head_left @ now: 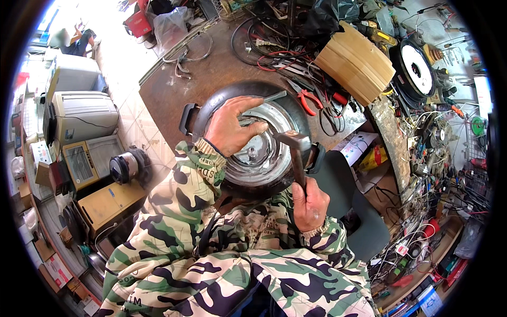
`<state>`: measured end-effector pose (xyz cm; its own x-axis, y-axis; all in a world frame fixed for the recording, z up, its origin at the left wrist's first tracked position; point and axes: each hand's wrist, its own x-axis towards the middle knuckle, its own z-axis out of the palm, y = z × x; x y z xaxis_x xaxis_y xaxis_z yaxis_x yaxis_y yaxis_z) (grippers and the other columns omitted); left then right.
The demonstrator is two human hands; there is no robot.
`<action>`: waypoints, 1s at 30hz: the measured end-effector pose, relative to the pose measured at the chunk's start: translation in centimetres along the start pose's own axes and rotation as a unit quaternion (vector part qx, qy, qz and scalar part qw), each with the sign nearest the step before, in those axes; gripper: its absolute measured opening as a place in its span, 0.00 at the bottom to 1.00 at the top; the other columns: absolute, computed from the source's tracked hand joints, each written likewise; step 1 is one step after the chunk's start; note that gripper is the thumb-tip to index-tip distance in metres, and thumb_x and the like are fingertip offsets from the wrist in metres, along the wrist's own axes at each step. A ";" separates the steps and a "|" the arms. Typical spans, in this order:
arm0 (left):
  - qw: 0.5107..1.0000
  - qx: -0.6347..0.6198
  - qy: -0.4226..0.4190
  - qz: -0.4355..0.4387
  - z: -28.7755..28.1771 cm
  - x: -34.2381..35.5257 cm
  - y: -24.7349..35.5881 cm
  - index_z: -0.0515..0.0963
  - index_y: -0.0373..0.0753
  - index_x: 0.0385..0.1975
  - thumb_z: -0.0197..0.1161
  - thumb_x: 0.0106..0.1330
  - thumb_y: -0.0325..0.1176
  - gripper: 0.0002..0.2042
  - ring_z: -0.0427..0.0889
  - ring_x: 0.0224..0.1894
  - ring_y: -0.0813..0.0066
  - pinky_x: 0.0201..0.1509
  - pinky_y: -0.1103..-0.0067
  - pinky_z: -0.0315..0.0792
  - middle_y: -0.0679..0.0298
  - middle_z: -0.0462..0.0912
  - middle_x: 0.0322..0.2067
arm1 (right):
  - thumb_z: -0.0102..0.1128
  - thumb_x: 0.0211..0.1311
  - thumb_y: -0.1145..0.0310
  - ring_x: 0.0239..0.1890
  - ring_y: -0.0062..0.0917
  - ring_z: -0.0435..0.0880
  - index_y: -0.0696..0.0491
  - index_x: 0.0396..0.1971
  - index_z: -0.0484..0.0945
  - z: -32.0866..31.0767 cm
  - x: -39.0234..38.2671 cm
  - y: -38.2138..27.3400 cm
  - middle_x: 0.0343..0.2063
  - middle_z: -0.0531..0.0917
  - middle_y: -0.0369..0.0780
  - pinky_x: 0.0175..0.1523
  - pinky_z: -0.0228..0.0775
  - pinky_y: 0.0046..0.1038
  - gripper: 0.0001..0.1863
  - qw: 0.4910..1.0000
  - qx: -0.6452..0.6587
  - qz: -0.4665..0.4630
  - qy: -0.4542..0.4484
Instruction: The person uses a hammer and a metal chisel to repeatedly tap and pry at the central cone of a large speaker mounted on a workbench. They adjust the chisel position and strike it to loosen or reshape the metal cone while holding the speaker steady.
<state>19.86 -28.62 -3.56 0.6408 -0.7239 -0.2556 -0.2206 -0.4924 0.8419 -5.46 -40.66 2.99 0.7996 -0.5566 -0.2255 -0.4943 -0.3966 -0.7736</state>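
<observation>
A wide black two-handled pan [211, 100] sits in front of me at the near side of the brown table. Ringed, silvery metal [259, 171] with a rough, broken-looking middle shows inside its dark rim. My left hand [232, 126] reaches over the pan's left side, thumb and forefinger stretched out with a gap between them. A short grey metal strip [275, 96] lies at the forefinger's tip; whether the finger touches it, I cannot tell. My right hand [311, 205] grips the handle of a hammer [297, 153], whose head is over the right part of the silvery metal.
Red-handled pliers [309, 100], coiled black cable [264, 39] and a cardboard piece [356, 62] lie beyond the pan. A dark chair [346, 185] stands at right, near heaped wires and tools. Appliances [84, 116] line the left; a person [79, 41] is far off.
</observation>
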 end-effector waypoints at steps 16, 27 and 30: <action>1.000 -0.012 0.004 -0.001 0.1 -0.1 -0.3 0.84 0.36 0.61 0.80 0.60 0.40 0.29 0.80 0.68 0.52 0.76 0.63 0.70 0.48 0.85 0.62 | 0.75 0.62 0.64 0.24 0.30 0.83 0.61 0.45 0.81 -0.3 0.6 0.7 0.25 0.77 0.39 0.29 0.76 0.32 0.19 0.922 -0.293 -0.250 -0.031; 1.000 -0.018 0.000 -0.001 0.1 0.0 -0.4 0.85 0.36 0.61 0.80 0.59 0.39 0.29 0.80 0.68 0.53 0.76 0.63 0.70 0.48 0.85 0.62 | 0.76 0.64 0.65 0.22 0.33 0.83 0.60 0.47 0.82 -0.2 0.6 0.8 0.24 0.79 0.41 0.28 0.76 0.33 0.18 0.949 -0.234 -0.207 -0.028; 1.000 -0.011 0.003 0.010 0.2 0.1 -0.4 0.84 0.36 0.61 0.80 0.58 0.40 0.30 0.80 0.68 0.52 0.76 0.63 0.70 0.48 0.85 0.62 | 0.71 0.71 0.63 0.19 0.30 0.80 0.60 0.45 0.81 0.0 -0.4 0.2 0.22 0.79 0.41 0.26 0.72 0.30 0.16 0.997 -0.038 -0.061 -0.020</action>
<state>19.88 -28.59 -4.00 0.6404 -0.7310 -0.2357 -0.2180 -0.4672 0.8568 -5.92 -40.53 2.94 0.8675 -0.4721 -0.1566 -0.4155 -0.5147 -0.7500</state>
